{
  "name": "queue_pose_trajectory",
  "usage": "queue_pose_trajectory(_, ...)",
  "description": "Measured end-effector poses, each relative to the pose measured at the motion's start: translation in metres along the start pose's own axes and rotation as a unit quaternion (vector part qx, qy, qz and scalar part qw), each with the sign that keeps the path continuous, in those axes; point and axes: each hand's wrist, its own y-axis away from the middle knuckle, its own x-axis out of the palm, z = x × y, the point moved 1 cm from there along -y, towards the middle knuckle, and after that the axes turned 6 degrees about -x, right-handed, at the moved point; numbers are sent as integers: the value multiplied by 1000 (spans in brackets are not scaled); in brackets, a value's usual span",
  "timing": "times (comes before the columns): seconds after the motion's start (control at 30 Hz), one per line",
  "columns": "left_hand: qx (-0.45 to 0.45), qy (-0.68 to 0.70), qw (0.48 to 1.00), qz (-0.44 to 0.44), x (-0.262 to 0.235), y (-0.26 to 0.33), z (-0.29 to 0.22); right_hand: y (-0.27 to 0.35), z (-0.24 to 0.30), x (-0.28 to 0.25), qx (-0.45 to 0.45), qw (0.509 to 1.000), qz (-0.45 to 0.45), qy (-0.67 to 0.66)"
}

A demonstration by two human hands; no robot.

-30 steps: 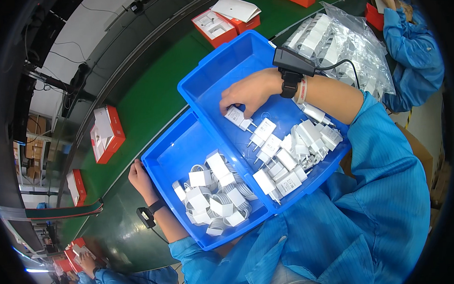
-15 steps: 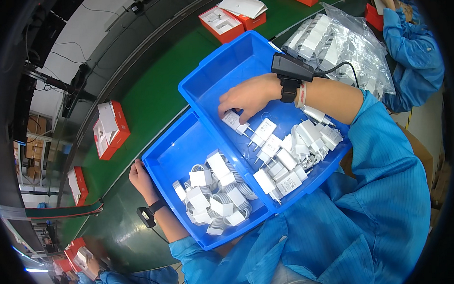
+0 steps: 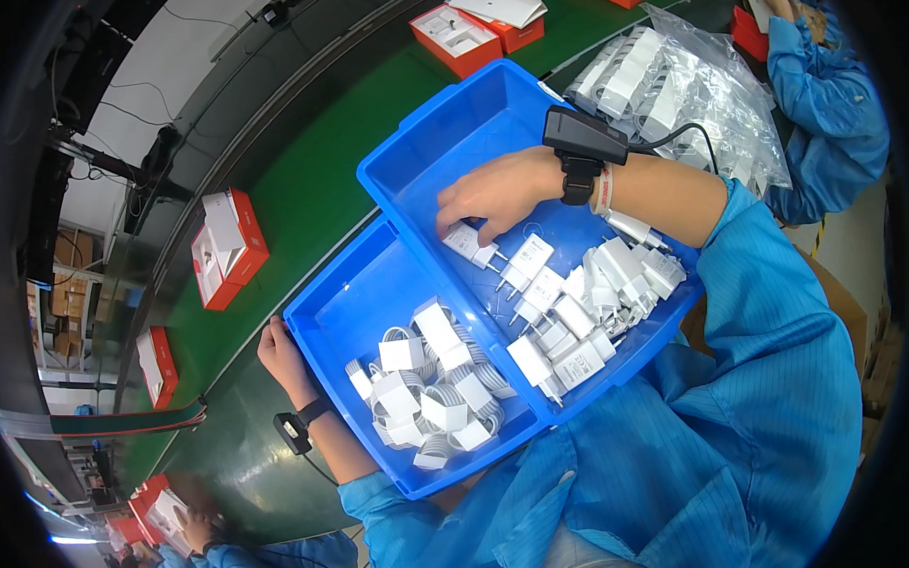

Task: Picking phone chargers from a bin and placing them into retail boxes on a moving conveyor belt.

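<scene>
Lying along a green belt [image 3: 330, 158], open red boxes [image 3: 253, 241] with white insides. At far left, brown cartons [image 3: 69, 300] beyond the belt. At upper right, a blue-sleeved co-worker [image 3: 829, 121]; at lower left, another person [image 3: 254, 566] in blue.

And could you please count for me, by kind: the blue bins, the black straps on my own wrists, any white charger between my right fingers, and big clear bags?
Blue bins: 2
Black wrist straps: 2
White charger at the fingers of the right hand: 1
Big clear bag: 1
Total: 6
</scene>
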Motion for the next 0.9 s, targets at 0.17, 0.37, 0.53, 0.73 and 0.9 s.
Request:
queue_pose_trajectory(0.17, 0, -1, 1000, -1, 1, 2, -3, 0, 0, -3, 0, 1000, 20, -1)
queue_pose_trajectory(0.37, 0, 16, 1000, -20, 5, 4, -7, 1, 3, -4, 15, 1000, 17, 3)
queue_pose_trajectory(0.53, -2, 34, 999, -16, 4, 2, -3, 1, -4, -4, 4, 1000, 24, 4)
queue_pose_trajectory(0.73, -13, 38, 999, -18, 6, 5, -6, 4, -5, -7, 31, 999, 38, 2)
queue_pose_trajectory(0.9, 2, 22, 1000, -21, 6, 5, -8, 3, 0, -6, 36, 999, 38, 4)
